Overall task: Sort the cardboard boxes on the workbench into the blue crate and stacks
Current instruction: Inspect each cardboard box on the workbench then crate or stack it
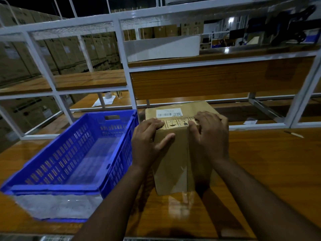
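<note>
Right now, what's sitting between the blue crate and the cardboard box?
In the head view, only the left hand and its forearm fill the narrow gap between the blue crate and the cardboard box; no other object shows there.

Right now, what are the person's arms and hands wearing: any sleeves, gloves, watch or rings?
Nothing that shows. The left hand and right hand are bare, with no gloves and no rings visible. Both forearms are uncovered right down to the bottom edge of the picture, with no sleeve cuff, watch or wristband in view.
</note>
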`<state>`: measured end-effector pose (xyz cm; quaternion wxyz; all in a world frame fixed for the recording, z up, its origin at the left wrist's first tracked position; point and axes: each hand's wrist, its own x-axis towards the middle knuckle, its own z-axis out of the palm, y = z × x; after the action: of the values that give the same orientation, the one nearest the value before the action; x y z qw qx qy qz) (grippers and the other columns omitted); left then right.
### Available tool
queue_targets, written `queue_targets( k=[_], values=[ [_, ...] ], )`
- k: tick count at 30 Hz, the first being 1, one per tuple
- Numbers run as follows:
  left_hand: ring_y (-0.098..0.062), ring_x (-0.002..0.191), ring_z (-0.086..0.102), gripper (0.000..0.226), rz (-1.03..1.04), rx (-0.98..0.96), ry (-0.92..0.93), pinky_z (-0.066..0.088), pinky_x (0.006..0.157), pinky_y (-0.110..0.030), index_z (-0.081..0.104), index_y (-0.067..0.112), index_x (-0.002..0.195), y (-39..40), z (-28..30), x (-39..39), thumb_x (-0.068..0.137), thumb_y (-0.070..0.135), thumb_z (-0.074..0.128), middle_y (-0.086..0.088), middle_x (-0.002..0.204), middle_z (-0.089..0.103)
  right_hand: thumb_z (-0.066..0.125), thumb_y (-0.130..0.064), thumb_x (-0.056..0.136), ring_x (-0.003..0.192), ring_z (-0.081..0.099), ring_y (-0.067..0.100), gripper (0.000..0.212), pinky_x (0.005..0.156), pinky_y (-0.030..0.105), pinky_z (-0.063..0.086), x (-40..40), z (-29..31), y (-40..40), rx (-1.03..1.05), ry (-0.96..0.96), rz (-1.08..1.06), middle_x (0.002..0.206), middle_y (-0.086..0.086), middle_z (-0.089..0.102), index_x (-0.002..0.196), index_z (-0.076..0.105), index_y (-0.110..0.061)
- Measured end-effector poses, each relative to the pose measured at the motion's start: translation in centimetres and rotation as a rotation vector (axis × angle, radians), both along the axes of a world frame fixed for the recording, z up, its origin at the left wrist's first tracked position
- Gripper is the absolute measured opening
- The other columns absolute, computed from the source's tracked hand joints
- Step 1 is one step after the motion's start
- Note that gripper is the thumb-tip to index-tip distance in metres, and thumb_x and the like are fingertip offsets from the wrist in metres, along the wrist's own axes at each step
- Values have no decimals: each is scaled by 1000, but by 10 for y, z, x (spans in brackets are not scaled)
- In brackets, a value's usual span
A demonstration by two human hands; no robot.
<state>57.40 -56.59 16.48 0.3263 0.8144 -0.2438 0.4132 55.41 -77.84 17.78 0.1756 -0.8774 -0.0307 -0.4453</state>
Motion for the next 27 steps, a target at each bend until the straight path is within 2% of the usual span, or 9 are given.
queue_targets(
  k=[6, 9, 11, 12, 14, 17, 20, 23, 27],
  values=[
    [-12, 129, 52, 61, -42, -85, 16, 51, 103, -38, 59, 18, 131, -2, -4, -8, 88, 60, 66, -3, 135, 60, 34, -49, 103, 135, 46, 25, 50, 117, 46, 25, -7, -7, 0, 8, -18, 15, 137, 10, 59, 128, 60, -14],
    [0, 142, 33, 84, -51, -197, 174, 34, 106, -15, 27, 38, 154, -4, -8, -24, 84, 55, 70, 4, 158, 36, 37, -49, 103, 152, 17, 23, 61, 123, 43, 14, -16, -29, -6, 90, -23, -48, 161, 11, 30, 151, 36, -11],
    [1, 147, 21, 100, -29, -263, 347, 28, 108, -16, 0, 63, 149, -3, -28, -32, 81, 54, 72, 8, 167, 19, 43, -50, 101, 153, 6, 17, 74, 119, 31, 22, -26, -45, -7, 227, -14, -46, 167, 9, 13, 158, 17, -11],
    [-1, 148, 23, 101, -11, -274, 427, 30, 108, -20, -2, 65, 147, -1, -42, -37, 80, 57, 73, 9, 167, 20, 46, -51, 100, 151, 8, 13, 78, 111, 23, 29, -32, -52, -6, 318, 10, -35, 167, 9, 12, 159, 13, -12],
    [-1, 141, 39, 93, -45, -297, 598, 39, 104, -20, 17, 50, 153, 5, -77, -45, 79, 60, 73, 11, 158, 39, 48, -56, 96, 143, 29, 16, 79, 95, 20, 35, -40, -67, -6, 535, 132, -2, 162, 9, 27, 158, 17, -17],
    [6, 114, 59, 60, -144, -356, 833, 50, 83, -10, 41, 44, 139, 4, -121, -60, 88, 49, 71, 14, 134, 60, 36, -71, 85, 115, 59, 25, 77, 85, 34, 49, -46, -99, -10, 753, 422, 38, 131, 7, 57, 140, 41, -17],
    [2, 114, 61, 57, -156, -413, 980, 54, 88, -22, 39, 44, 144, 5, -143, -66, 93, 52, 64, 13, 137, 60, 34, -73, 84, 104, 61, 24, 74, 82, 39, 54, -49, -126, -18, 756, 617, 34, 122, 5, 60, 131, 45, -17],
    [0, 115, 59, 52, -97, -375, 1007, 52, 86, -21, 40, 39, 144, 5, -143, -61, 96, 52, 58, 10, 137, 60, 43, -67, 91, 95, 56, 19, 63, 78, 37, 52, -45, -130, -22, 767, 702, 38, 112, -2, 56, 130, 45, -17],
    [-7, 114, 57, 50, -55, -357, 981, 48, 86, -23, 40, 28, 149, 5, -116, -60, 103, 45, 50, 7, 139, 57, 53, -60, 94, 101, 58, 18, 53, 76, 36, 53, -42, -121, -24, 700, 599, 59, 119, -2, 59, 130, 45, -21]
  ],
)
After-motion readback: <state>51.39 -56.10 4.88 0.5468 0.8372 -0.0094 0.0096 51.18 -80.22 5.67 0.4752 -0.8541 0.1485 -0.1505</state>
